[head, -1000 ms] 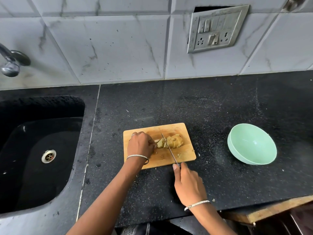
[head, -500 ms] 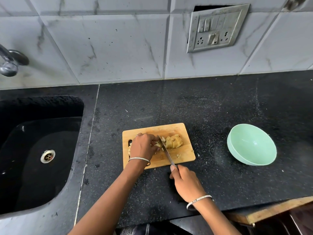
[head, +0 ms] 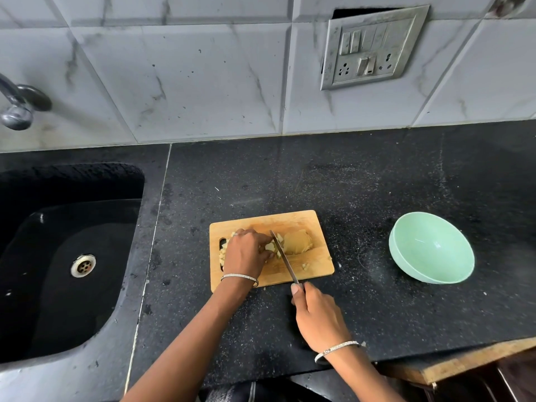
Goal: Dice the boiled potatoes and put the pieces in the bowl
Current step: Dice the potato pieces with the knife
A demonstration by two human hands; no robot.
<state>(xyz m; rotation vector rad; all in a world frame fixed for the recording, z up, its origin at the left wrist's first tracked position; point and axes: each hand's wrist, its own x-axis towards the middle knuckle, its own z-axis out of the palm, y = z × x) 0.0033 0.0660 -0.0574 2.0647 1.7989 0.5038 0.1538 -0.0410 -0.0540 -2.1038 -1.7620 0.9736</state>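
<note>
The right hand [head: 319,314] is clamping the knife [head: 283,258] while the left hand [head: 246,253] is gently pinching seemingly soft, crumbly potato pieces [head: 270,247] just beside its blade.

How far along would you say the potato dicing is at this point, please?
Partly done: diced pieces lie at the left of the cutting board, cupped by the left hand. In hand: the right hand holds the knife, its blade down beside an uncut potato chunk. Left: dicing that chunk and moving everything into the green bowl, which is empty.
</note>
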